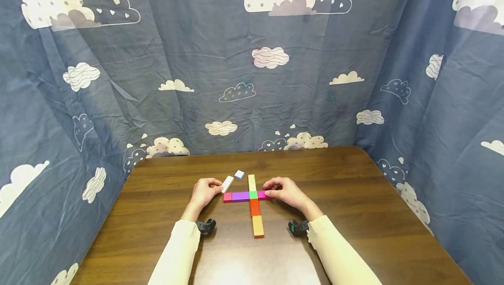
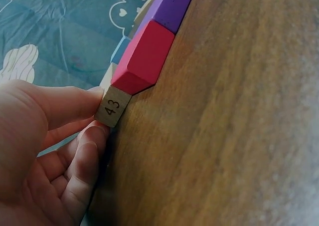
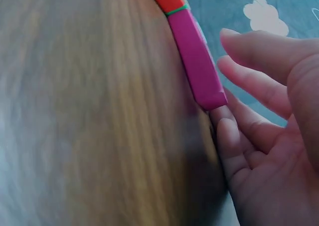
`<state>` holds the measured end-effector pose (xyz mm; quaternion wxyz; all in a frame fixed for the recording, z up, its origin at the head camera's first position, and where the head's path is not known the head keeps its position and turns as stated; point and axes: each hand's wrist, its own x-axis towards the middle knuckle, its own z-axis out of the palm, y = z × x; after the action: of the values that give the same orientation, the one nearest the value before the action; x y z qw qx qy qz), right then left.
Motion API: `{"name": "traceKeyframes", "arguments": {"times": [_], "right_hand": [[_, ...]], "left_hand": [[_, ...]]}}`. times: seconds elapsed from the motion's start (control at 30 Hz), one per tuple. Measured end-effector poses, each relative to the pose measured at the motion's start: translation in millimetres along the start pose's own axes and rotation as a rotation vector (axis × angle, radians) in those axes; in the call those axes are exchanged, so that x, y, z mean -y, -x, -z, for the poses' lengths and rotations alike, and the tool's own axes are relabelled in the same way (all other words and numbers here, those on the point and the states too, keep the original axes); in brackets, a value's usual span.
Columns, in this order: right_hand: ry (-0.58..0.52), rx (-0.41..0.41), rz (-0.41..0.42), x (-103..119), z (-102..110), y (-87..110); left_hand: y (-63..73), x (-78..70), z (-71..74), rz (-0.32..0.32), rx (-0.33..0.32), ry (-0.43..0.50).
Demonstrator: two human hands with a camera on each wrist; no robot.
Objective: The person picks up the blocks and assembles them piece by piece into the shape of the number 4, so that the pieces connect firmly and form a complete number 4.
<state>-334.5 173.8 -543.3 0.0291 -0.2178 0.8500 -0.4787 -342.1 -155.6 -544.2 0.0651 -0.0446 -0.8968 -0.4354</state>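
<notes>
My left hand (image 1: 204,192) pinches a pale wooden block (image 2: 112,106) marked 43 on its end, between thumb and fingers. In the head view that block shows a white top and lies slanted beside the pink block (image 1: 227,197). A cross of coloured blocks lies flat on the table, with a green block (image 1: 253,195) at its centre. Its left arm has a purple block (image 1: 240,196) and the pink one. At the right arm's end, my right hand (image 1: 289,192) is by the magenta block (image 3: 199,61); thumb and index finger stand apart from it, lower fingers right at its end.
A small blue block (image 1: 239,174) lies behind the white-topped one. The cross runs from a pale yellow block (image 1: 252,183) at the far end through a red block (image 1: 255,207) to an orange block (image 1: 257,226). A cloud-patterned curtain (image 1: 220,101) hangs behind the brown table (image 1: 334,175).
</notes>
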Motion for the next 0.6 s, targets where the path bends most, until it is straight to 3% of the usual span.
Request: {"name": "traceKeyframes", "arguments": {"times": [0.13,0.6], "right_hand": [[-0.015,-0.006,0.003,3.1,1.5,-4.0],[0.082,-0.002,0.068,27.8,11.4,-28.8]], "left_hand": [[-0.3,1.4,1.1,-0.006,0.008,0.003],[1.9,0.5,1.1,-0.005,0.013,0.017]]}}
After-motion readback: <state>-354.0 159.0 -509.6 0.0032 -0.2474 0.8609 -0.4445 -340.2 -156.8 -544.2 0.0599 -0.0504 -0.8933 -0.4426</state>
